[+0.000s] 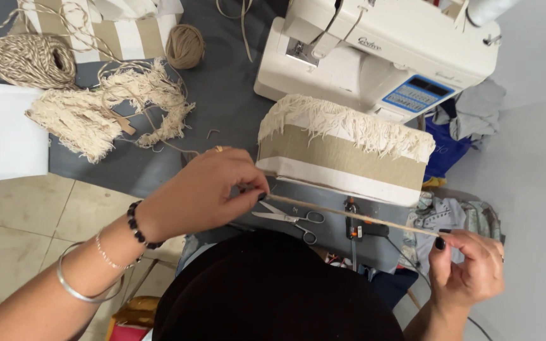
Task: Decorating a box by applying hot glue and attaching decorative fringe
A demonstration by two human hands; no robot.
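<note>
Pinching one end of a tan cord [355, 216] in the left hand [206, 189], the other end in the right hand [466, 268], taut above scissors [292, 221] before a fringed fabric piece [342, 151].

Sewing machine: I see a white one [380, 50] at the far edge of the desk [222, 95], which is grey.
Fringed piece: a beige and white fabric band [342, 158] topped with cream fringe lies in front of the machine.
Scissors: a metal pair [289, 219] rests on the desk, closed.
Twine: I see a mottled ball [30, 60] far left and a small tan ball [184, 45] near it.
Loose fringe: a cream heap [105, 110] sits between them.
</note>
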